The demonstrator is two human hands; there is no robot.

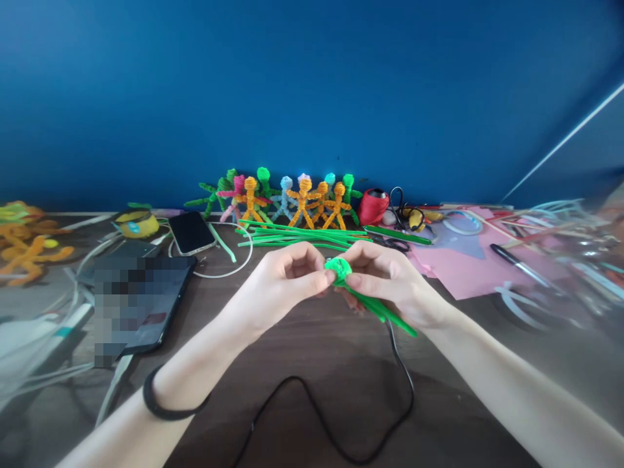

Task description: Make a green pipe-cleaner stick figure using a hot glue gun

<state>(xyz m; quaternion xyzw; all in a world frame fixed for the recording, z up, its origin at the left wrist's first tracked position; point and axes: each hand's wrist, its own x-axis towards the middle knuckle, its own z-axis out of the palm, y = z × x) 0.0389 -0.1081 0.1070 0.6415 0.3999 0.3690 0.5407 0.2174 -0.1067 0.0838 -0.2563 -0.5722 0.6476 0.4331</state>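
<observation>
Between my two hands is a bright green pipe cleaner piece [338, 270], coiled into a round ball at one end, with straight stems trailing down to the right. My left hand [295, 276] pinches the coiled end from the left with thumb and fingers. On the other side, my right hand [385, 276] grips it between thumb and fingers, the stems passing under the palm. Just behind the hands lies a bundle of loose green pipe cleaners [292, 235]. Along the wall stand several pipe cleaner figures [303, 198] in orange, green, blue and pink.
At left are a phone [192, 233], a tablet [160, 312] with its screen partly blurred out, a yellow tape roll [136, 224] and white cables. Red thread [373, 207], pink paper [463, 266] and a marker [519, 265] lie at right. A black cord [312, 383] crosses the tabletop in front.
</observation>
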